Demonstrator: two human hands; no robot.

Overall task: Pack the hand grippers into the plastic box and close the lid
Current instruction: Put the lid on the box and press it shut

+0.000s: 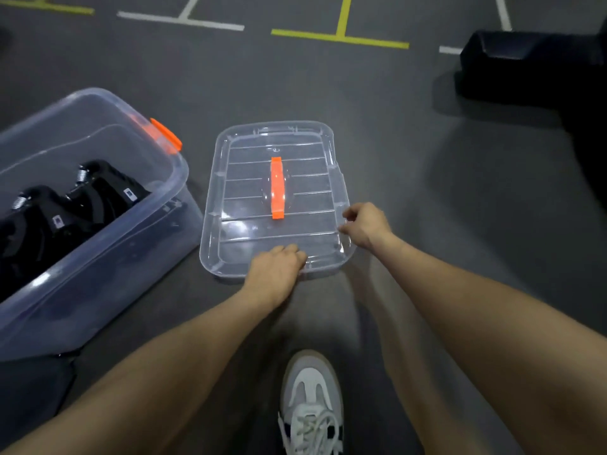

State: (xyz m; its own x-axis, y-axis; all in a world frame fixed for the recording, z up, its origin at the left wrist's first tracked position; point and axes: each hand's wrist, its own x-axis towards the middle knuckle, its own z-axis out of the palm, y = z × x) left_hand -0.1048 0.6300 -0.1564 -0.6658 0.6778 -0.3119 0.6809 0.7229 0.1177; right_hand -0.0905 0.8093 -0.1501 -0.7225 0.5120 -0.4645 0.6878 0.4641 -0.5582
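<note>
1. Grey marked floor (410, 133) is carrying the clear lid (279, 234), lying inverted beside the open plastic box (98, 244); hand grippers (65, 208) are sitting inside.
2. Left hand (274, 269) is curling over the near rim; right hand (364, 224) is pinching the right edge (thin holds); the lid could be slipping or seating skewed.

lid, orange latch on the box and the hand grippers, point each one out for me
lid (249, 221): head view, on its clear ribbed panel, left of the orange handle
latch (167, 135): head view, on the orange clip at the box's far rim
hand grippers (98, 188): head view, on a black grip inside the box
</note>
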